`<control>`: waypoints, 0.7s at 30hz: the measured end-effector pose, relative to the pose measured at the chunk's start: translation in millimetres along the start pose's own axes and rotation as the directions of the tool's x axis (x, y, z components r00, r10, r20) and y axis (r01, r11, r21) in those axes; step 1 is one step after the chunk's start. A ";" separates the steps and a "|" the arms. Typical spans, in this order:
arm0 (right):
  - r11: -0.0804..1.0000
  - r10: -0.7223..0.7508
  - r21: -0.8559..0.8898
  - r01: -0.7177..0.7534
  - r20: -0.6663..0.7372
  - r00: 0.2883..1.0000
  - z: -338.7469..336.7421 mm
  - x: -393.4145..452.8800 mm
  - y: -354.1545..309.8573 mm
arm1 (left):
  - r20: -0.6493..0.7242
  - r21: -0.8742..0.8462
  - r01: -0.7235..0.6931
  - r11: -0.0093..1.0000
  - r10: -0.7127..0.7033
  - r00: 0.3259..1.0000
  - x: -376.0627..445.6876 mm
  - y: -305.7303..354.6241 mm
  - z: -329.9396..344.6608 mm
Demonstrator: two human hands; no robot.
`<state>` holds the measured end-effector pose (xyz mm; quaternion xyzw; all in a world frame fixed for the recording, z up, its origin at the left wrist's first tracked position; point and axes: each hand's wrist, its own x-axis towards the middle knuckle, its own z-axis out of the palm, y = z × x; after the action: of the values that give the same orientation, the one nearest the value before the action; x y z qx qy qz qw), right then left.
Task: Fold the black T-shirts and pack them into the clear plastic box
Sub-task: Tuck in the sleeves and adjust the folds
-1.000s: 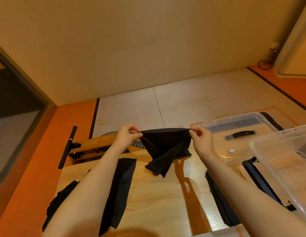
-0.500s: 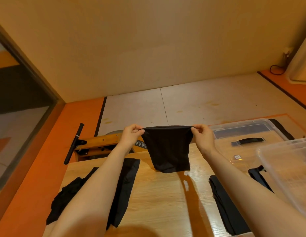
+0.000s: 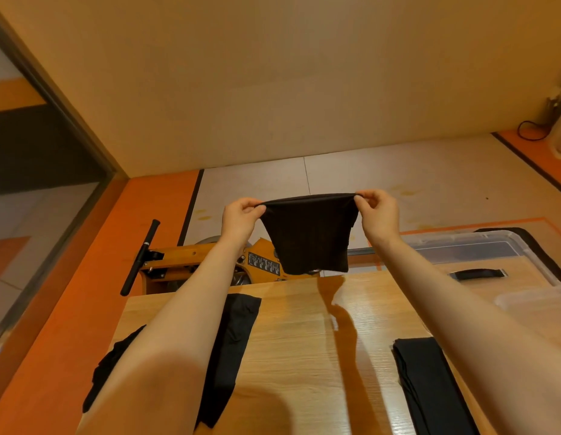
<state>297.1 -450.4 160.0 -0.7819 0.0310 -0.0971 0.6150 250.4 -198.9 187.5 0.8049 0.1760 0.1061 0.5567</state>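
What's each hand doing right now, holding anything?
Left hand: closed, pinching the top left corner of the black T-shirt held up in the air.
Right hand: closed, pinching the top right corner of the same shirt.

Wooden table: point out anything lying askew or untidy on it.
On the light wooden table, the crumpled black garment at the left edge lies bunched and unfolded, partly behind the left forearm. The flat black cloth strip beside it and the folded black T-shirt to the right lie neatly. Nothing looks spilled or damaged.
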 end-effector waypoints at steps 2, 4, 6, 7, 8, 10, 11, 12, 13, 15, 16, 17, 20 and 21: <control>1.000 0.006 -0.004 -0.006 -0.003 1.000 0.9 -4.1 3.2 | 0.006 0.001 -0.001 1.000 0.001 1.000 -1.9 -1.0 -1.7; 1.000 0.018 -0.016 -0.018 0.004 1.000 1.1 -11.3 11.9 | 0.021 0.005 -0.001 1.000 0.001 1.000 -8.2 -5.8 -2.4; 0.999 0.042 -0.019 -0.041 0.006 0.999 -0.8 -22.6 25.1 | 0.047 0.027 0.014 1.000 -0.016 0.999 -18.1 -13.8 -1.9; 0.998 0.053 -0.019 -0.053 0.012 0.999 -2.9 -30.1 32.4 | 0.066 0.040 0.032 0.999 -0.034 0.997 -23.8 -19.0 -1.2; 0.998 0.065 -0.026 -0.064 0.024 0.998 -5.5 -38.6 40.7 | 0.090 0.058 0.053 0.997 -0.058 0.994 -30.1 -25.1 -0.6; 0.994 0.094 -0.053 -0.091 0.057 0.994 -13.0 -58.0 59.1 | 0.154 0.116 0.097 0.988 -0.114 0.981 -44.5 -39.4 -0.5; 0.992 0.110 -0.062 -0.106 0.076 0.991 -17.7 -68.5 68.3 | 0.191 0.148 0.110 0.983 -0.138 0.972 -52.7 -47.8 -0.9; 0.990 0.128 -0.071 -0.121 0.099 0.987 -22.5 -79.6 77.4 | 0.225 0.180 0.121 0.976 -0.160 0.961 -61.8 -57.4 -1.0; 0.987 0.146 -0.081 -0.136 0.122 0.982 -27.2 -90.9 85.9 | 0.252 0.207 0.135 0.969 -0.186 0.950 -72.0 -67.9 -0.4; 0.978 0.198 -0.101 -0.183 0.168 0.966 -35.2 -112.5 101.8 | 0.283 0.232 0.179 0.956 -0.242 0.928 -94.3 -90.4 1.8; 0.970 0.235 -0.106 -0.218 0.193 0.953 -38.6 -122.5 108.9 | 0.286 0.237 0.206 0.949 -0.271 0.919 -105.4 -100.6 3.9; 0.961 0.273 -0.111 -0.254 0.222 0.936 -41.9 -131.8 115.4 | 0.280 0.243 0.236 0.941 -0.300 0.912 -115.2 -110.7 6.4; 0.932 0.361 -0.144 -0.334 0.266 0.894 -50.7 -154.8 132.7 | 0.261 0.248 0.307 0.919 -0.369 0.892 -140.6 -135.9 13.7; 0.924 0.381 -0.149 -0.352 0.273 0.884 -53.5 -161.1 137.2 | 0.261 0.253 0.319 0.913 -0.382 0.887 -148.4 -142.4 15.6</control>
<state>138.9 -507.6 20.9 -0.7960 0.0902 0.1408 0.5817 96.8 -226.5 52.8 0.8187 0.2410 -0.1403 0.5020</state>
